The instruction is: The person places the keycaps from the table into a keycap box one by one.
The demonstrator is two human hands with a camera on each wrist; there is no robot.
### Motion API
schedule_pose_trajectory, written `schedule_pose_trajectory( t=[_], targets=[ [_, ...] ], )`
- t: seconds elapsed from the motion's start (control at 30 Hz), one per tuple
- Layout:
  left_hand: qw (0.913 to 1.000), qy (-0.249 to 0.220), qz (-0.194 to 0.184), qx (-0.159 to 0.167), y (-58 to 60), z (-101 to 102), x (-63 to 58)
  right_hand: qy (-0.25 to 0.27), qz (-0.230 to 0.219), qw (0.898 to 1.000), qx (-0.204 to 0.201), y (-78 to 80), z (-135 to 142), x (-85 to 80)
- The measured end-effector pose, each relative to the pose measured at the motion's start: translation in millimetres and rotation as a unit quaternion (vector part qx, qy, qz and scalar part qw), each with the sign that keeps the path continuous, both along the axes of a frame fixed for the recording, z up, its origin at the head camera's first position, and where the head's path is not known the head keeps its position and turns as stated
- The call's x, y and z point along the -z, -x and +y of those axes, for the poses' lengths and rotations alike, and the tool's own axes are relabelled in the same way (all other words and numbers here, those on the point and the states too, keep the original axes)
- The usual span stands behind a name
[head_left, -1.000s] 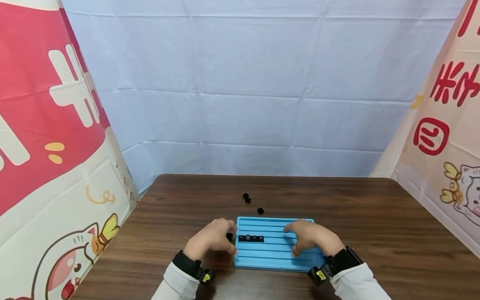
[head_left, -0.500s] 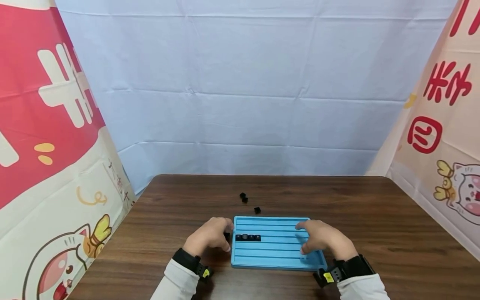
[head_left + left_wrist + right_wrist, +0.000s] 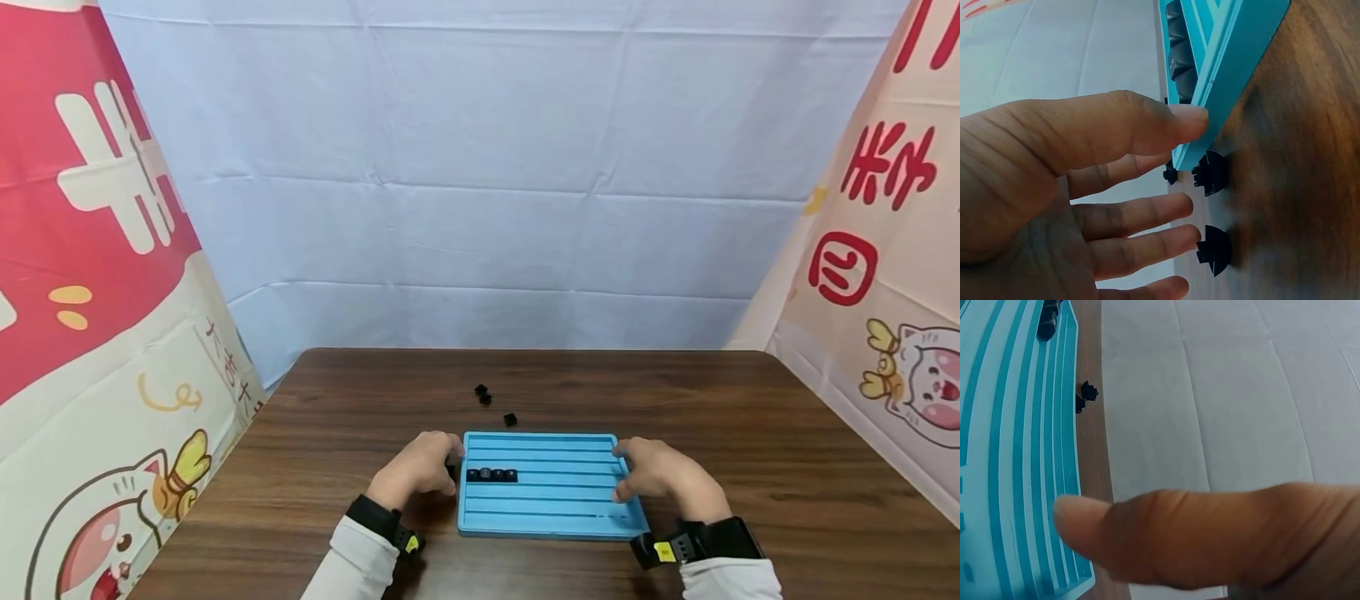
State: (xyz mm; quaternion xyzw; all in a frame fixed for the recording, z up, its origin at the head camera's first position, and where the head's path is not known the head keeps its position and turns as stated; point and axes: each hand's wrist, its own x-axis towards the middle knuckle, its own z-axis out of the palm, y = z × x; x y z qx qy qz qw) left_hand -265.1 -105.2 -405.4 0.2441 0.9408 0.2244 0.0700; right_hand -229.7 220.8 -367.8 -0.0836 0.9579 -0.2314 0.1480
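A light blue ridged tray [image 3: 558, 490] lies on the table between my hands. Several black keycaps [image 3: 491, 476] sit in one of its grooves, in a row starting at the left rim. My left hand [image 3: 417, 469] is at the tray's left edge; in the left wrist view its thumb [image 3: 1141, 122] touches the tray's side wall, and the other fingers stretch out straight. Under and beside those fingers, loose black keycaps [image 3: 1213, 250] lie on the wood. At the tray's right edge is my right hand [image 3: 670, 477], thumb and forefinger spread, thumb overlapping the rim in the right wrist view.
Behind the tray, a few small black pieces [image 3: 510, 419] lie on the brown wooden table [image 3: 637, 392], two of them close together farther back. A pale blue cloth [image 3: 480, 217] hangs beyond the table, with printed cloths [image 3: 112, 467] at both sides.
My right hand has moved right, from over the tray's grooves to its right edge. My left hand stays at the left edge. The whole view shifts slightly.
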Motion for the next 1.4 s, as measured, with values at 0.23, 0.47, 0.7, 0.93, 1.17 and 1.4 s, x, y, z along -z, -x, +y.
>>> schedule_pose_trajectory(
  t=[0.23,0.47,0.7,0.93,1.17,1.4],
  targets=[
    [1.0000,0.000,-0.002,-0.001,3.0,-0.5,2.2,0.003,-0.014,0.999,0.033,-4.0,-1.5,-4.8],
    [1.0000,-0.004,-0.001,-0.008,5.5,-1.4,6.1,0.026,-0.027,0.998,0.053,-9.6,1.0,-5.5],
    [0.9998,-0.012,-0.008,-0.011,7.3,-0.8,6.3,0.047,-0.062,0.994,0.076,-9.6,3.2,0.4],
    [0.9997,0.006,0.000,-0.024,10.9,-1.4,3.7,0.009,-0.061,0.995,0.073,-8.6,7.2,6.6],
    [0.9997,0.010,0.003,-0.020,12.0,-0.9,5.0,-0.013,-0.069,0.994,0.078,-7.8,7.7,11.9],
    [0.9997,0.012,0.014,-0.014,11.8,0.2,4.2,-0.030,-0.060,0.995,0.072,-7.0,4.1,17.1]
  ],
)
